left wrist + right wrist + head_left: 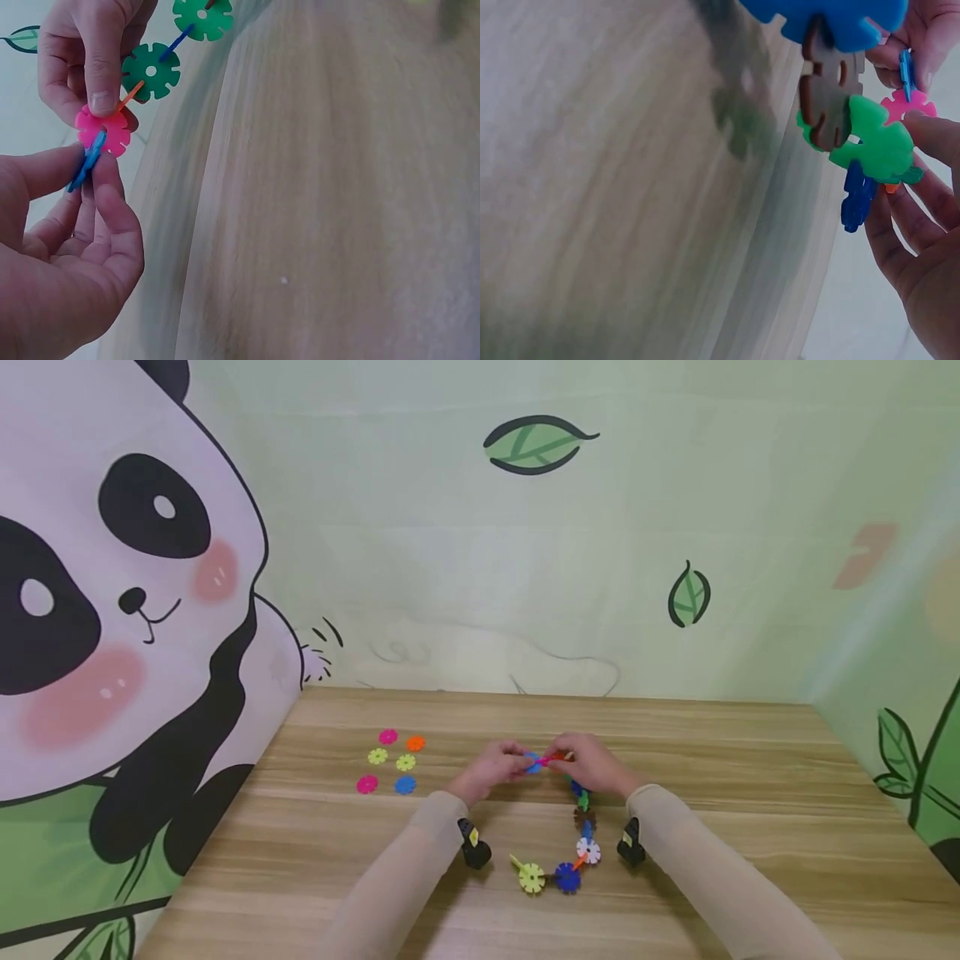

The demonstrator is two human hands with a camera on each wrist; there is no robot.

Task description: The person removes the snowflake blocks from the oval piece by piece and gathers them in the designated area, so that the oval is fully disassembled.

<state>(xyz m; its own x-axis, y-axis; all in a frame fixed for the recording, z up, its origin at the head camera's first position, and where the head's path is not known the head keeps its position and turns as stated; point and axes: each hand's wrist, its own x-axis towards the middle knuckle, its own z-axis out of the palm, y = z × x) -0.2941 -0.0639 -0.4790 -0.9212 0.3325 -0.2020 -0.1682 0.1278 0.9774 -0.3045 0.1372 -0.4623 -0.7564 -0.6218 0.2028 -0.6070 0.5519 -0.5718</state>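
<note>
My left hand [491,770] pinches a light blue notched plastic disc [88,165] between thumb and fingers. That disc stands edge-on, its edge meeting a slot side of a pink notched disc [114,141]. The pink disc is gripped by my right hand [592,763], thumb flat on its face in the left wrist view. From it runs a chain of interlocked discs: an orange one [132,94], a green one [137,73], then a brown one [823,105] further on. The chain curves down toward me past a white disc [588,850] to a yellow disc [532,878] at its end.
Several loose notched discs lie on the left of the wooden table [720,760], among them an orange disc [416,743], a pink disc [367,784] and a blue disc [405,785]. A wall with a painted panda [150,602] rises behind the table.
</note>
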